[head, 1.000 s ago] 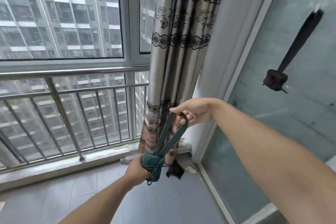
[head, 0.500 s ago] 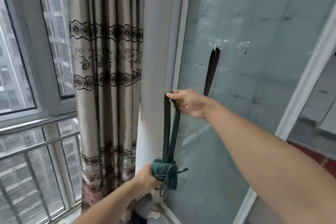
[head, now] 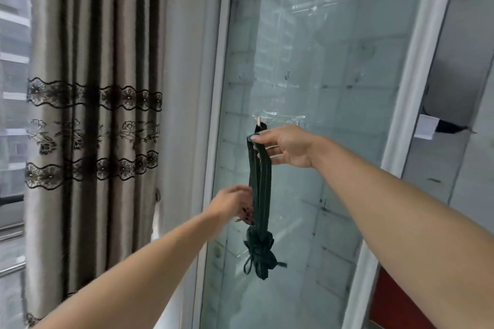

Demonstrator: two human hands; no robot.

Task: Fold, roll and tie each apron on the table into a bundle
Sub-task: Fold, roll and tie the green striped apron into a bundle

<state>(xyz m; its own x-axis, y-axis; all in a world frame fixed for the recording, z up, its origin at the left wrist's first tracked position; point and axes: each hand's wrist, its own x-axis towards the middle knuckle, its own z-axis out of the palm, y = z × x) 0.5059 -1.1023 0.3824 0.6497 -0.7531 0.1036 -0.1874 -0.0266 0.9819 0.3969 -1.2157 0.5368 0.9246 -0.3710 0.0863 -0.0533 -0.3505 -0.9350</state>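
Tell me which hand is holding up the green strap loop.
The right hand: it pinches the top of the green strap loop just below the hook on the glass. The left hand is lower, beside the straps, above the hanging bundle.

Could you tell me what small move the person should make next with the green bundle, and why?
Probably raise the strap loop slightly and slip it over the hook: the right hand pinches the loop's top just below it, while the tied apron bundle hangs free.

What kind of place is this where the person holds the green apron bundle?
Probably an enclosed balcony of a flat, high up. A patterned curtain hangs beside a window showing tall buildings, and a glass sliding door with stick-on hooks stands just behind the apron bundle.
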